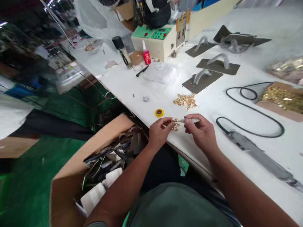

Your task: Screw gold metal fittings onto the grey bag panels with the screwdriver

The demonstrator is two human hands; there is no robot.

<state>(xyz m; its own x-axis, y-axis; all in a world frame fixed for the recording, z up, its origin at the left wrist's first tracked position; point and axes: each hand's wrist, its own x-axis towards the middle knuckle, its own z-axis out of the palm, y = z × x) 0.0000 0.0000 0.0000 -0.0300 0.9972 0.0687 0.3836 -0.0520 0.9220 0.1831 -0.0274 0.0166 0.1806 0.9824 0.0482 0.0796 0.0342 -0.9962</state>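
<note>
The person's two hands meet over the near edge of the white worktop (132,83). The right hand (201,130) is closed on a thin, pen-like tool (195,120), gripping its pale barrel between thumb and fingers, with the narrow tip aimed left. The left hand (159,134) has its thumb and forefinger bent toward each other at that tip; whether they pinch a gold piece between them is too small to tell.

Just beneath the fingertips, a few loose gold pieces (175,127) lie on the worktop. A larger heap of gold fittings (187,101) lies just beyond, and a round yellow dish (156,114) with something dark in its middle sits near the left hand, on its far side. To the right are a grey handheld tool (260,153) with a black cord and, farther off, a piece of cardboard (279,114) carrying more gold pieces. Dark flat plates (203,81) with wrapped handles lie farther back.

The step in hand looks like fine work on one small gold piece with the tool's tip. The next move seems to call for a steady left hand and a light, exact touch from the right, keeping the tip clear of the loose pieces below.
</note>
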